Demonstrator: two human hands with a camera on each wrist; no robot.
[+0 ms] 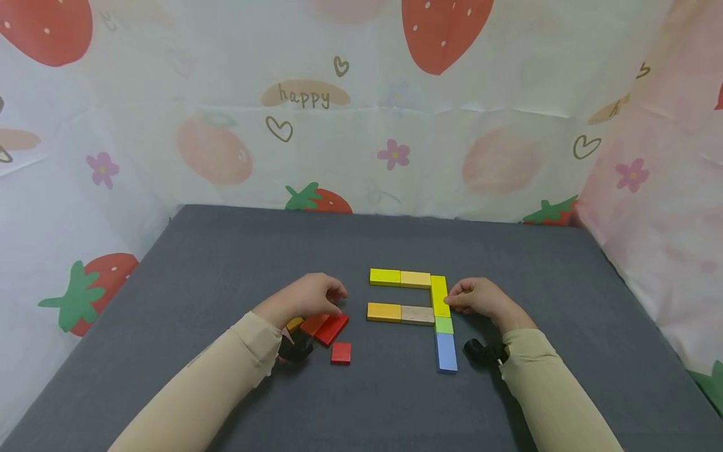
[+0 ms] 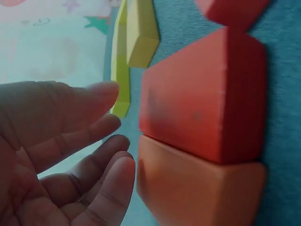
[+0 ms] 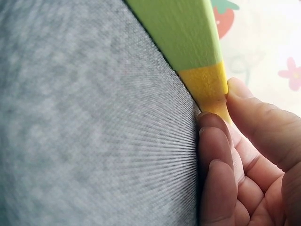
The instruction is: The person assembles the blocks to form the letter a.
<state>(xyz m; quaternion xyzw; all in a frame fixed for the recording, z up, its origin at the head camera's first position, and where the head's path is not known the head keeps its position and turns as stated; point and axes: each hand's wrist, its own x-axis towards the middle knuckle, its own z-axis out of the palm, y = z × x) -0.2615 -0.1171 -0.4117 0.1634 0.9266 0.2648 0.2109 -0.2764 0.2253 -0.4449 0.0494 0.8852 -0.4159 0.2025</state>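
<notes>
The step in hand seemed to be squaring up the yellow block (image 1: 439,292) — a light adjustment, by the look of it.
The right hand (image 1: 480,300) pinched that block's right edge between thumb and curled fingers; the block lay flat right of the tabletop's (image 1: 395,408) middle, well in from its right edge, its near end touching the green block (image 1: 444,325). The left hand (image 1: 305,295), loosely open and empty, hung by the red block (image 1: 332,329), nearer the left edge — the next move probably called for an easy release that left the joints undisturbed.
</notes>
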